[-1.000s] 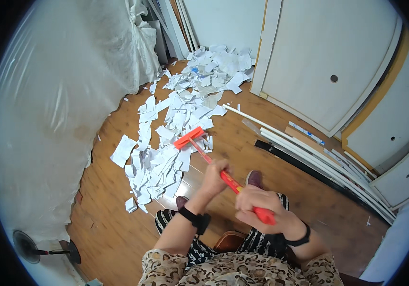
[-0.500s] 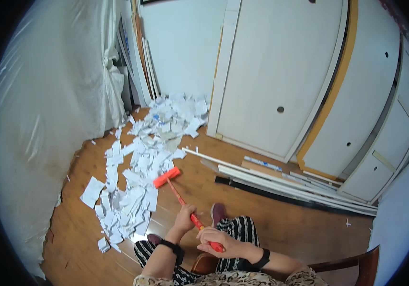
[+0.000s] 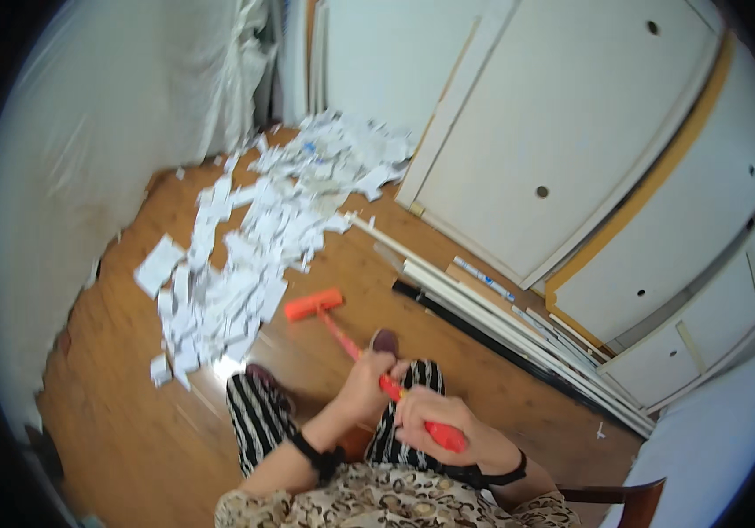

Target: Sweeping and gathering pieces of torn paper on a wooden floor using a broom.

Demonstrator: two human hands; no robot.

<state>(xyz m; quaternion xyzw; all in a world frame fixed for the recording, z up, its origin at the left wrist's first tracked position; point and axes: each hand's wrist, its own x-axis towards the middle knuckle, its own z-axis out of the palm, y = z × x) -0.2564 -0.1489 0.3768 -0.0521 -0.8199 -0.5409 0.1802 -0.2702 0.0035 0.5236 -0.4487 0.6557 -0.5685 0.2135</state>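
Observation:
Both my hands grip a red long-handled tool with a T-shaped head (image 3: 314, 304); whether it is a rake or a scraper I cannot make out. My left hand (image 3: 367, 384) is closed round the middle of the handle. At the near end, my right hand (image 3: 443, 424) wraps the handle, its red tip showing past the fingers. The head is at the wooden floor, just right of a long heap of torn white paper (image 3: 236, 286), with a strip of floor between them. I cannot tell whether it touches the floor.
A pale sheet (image 3: 113, 114) hangs along the left. White cabinet doors (image 3: 553, 132) stand at the right, with long white strips (image 3: 483, 304) lying on the floor before them. My shoes (image 3: 384, 341) are close to the handle. A wooden chair part (image 3: 641, 502) shows at lower right.
The red tool's head has come off the paper's edge, back toward me, and both hands have drawn back to the right with it. The whole view has tilted.

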